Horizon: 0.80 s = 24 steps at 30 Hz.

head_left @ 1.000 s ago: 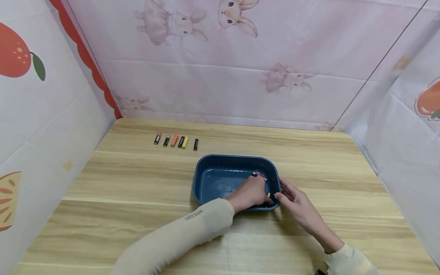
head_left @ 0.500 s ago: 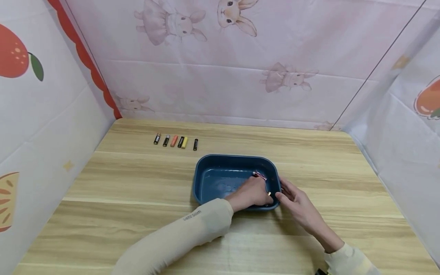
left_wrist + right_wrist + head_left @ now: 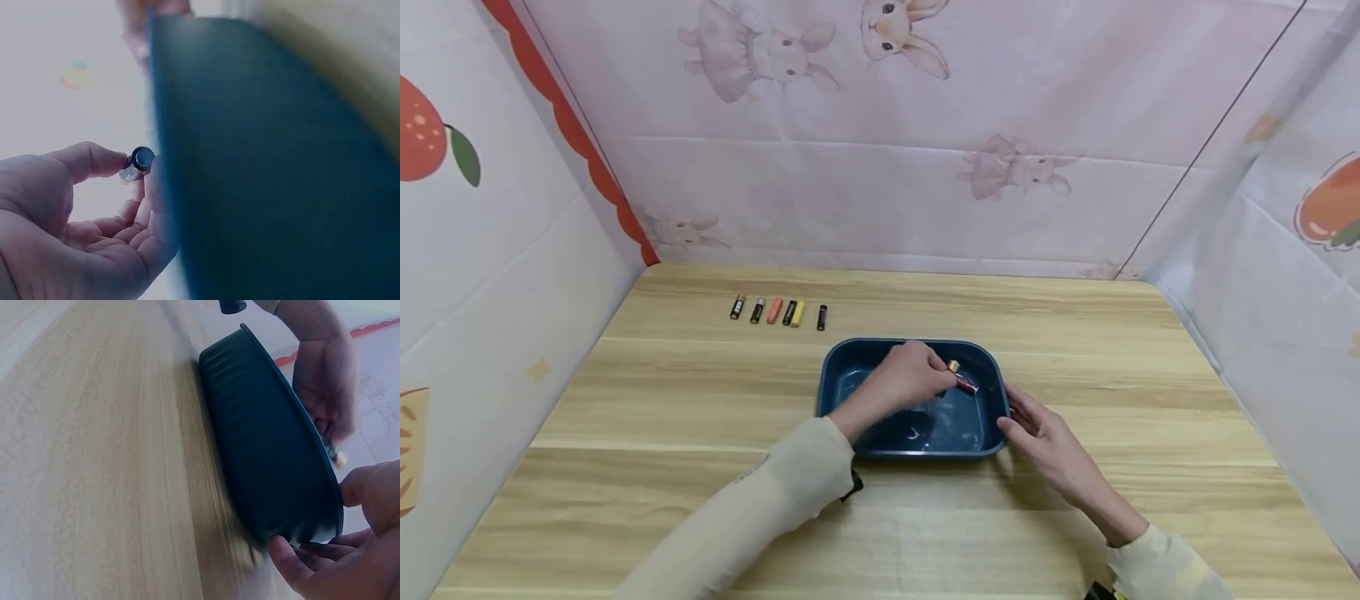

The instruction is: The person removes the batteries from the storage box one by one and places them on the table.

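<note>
In the head view, a dark blue plastic basin (image 3: pixel 910 454) stands on the wooden table. My left hand (image 3: pixel 904 377) is over it, pinching a battery (image 3: pixel 142 158) between thumb and fingertips. The battery's gold end (image 3: pixel 953 365) points away from the palm. A red battery (image 3: pixel 967 385) lies in the basin, just beyond the left fingertips. My right hand (image 3: pixel 1054 446) holds the basin's right end, its thumb at the rim and its fingers along the outer wall, as the right wrist view also shows.
Behind the basin to the left, several batteries stand in a loose row, among them an orange battery (image 3: pixel 775 311), a yellow battery (image 3: pixel 798 314) and a black battery (image 3: pixel 822 317). Printed cloth walls (image 3: pixel 880 200) enclose the table's back and sides.
My left hand has moved up and left from the basin's front right corner, bringing the battery with it. The right hand stays at the basin's end. The head view has shifted slightly.
</note>
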Tool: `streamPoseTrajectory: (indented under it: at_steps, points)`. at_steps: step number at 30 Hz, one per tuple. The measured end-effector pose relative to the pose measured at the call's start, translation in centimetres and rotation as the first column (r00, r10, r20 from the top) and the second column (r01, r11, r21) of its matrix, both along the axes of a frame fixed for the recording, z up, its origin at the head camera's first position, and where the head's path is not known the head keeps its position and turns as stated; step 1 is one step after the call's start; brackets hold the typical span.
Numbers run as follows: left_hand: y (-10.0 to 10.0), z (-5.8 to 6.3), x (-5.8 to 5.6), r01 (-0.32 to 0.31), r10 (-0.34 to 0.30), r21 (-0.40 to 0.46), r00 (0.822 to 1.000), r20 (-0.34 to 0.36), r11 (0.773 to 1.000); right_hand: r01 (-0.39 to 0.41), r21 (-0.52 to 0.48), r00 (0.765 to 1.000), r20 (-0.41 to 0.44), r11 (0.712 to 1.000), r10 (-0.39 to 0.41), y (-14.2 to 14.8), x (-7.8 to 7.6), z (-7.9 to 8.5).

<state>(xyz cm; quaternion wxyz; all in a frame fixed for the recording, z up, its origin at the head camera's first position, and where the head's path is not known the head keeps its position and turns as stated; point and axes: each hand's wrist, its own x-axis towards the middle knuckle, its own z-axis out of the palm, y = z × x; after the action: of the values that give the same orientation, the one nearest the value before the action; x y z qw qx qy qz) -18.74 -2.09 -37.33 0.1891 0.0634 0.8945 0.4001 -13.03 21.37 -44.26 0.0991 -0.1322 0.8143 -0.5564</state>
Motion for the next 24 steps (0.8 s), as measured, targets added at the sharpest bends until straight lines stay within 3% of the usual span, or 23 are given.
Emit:
streamPoseTrajectory:
  at_steps: [7,15,24]
  points:
    - [-4.3,2.5,-0.8,-0.081,0.086,0.064,0.993,-0.084,0.995,0.013,0.019,1.0,0.007,1.0,-0.013,-0.1,0.1,0.0]
    - [-9.3,3.8,-2.3,-0.218,0.234,0.153,0.968,-0.09,0.964,0.013,0.012,1.0,0.012,1.0,-0.013,0.0,0.1,-0.1]
    - [-14.8,4.8,-3.1,-0.273,0.296,0.202,0.951,-0.093,0.941,0.011,0.003,1.0,0.014,1.0,-0.011,-0.1,0.1,0.3]
